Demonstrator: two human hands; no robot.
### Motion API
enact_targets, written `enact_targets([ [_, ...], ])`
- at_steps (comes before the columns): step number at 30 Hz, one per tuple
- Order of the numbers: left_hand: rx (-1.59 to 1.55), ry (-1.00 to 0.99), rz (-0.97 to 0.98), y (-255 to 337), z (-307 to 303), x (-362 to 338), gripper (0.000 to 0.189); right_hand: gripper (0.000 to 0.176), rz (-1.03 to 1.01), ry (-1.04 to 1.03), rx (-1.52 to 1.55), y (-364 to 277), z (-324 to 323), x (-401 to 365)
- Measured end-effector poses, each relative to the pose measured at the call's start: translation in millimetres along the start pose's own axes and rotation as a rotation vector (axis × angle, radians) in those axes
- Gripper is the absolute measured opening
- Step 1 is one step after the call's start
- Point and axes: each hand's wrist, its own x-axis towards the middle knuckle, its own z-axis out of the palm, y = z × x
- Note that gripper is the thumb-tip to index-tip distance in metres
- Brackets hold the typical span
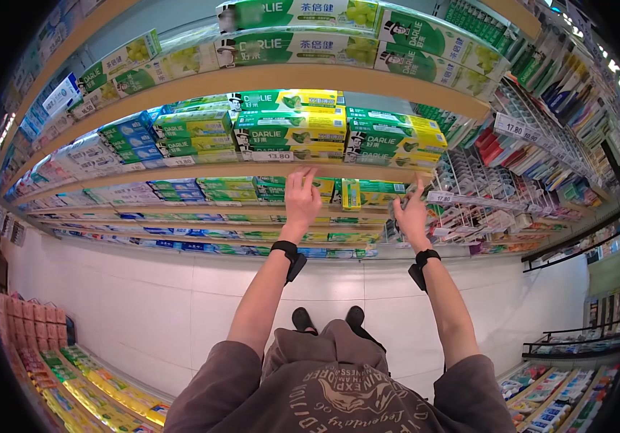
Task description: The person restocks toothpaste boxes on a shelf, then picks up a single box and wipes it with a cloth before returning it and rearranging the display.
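Note:
My left hand (301, 200) reaches up to the wooden shelf edge (364, 172), its fingers stretched out and their tips overlapping the edge below a 13.80 price tag (270, 156). To the right, my right hand (412, 214) is raised near the end of the same shelf, thumb and forefinger apart with nothing between them. Between the hands, on the shelf below, a small green and yellow toothpaste box (351, 193) stands turned differently from the long boxes (382, 189) beside it. Stacked Darlie toothpaste boxes (292, 130) fill the shelf just above my hands.
More toothpaste boxes (295, 49) line the higher shelf. Toothbrush packs (541, 137) hang on racks at the right, with a 17.80 price tag (513, 127). Pale floor tiles (252, 289) lie underfoot. Behind at the lower left are yellow packs (118, 382) on a display.

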Motion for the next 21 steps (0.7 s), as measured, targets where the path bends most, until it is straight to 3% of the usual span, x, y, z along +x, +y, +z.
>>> enact_targets([
  [13, 0.072, 0.047, -0.05, 14, 5, 1, 0.045, 0.086, -0.085, -0.104, 0.035, 18, -13, 6],
  [21, 0.059, -0.036, -0.089, 28, -11, 6, 0.043, 0.085, -0.098, -0.174, 0.111, 12, -28, 4],
])
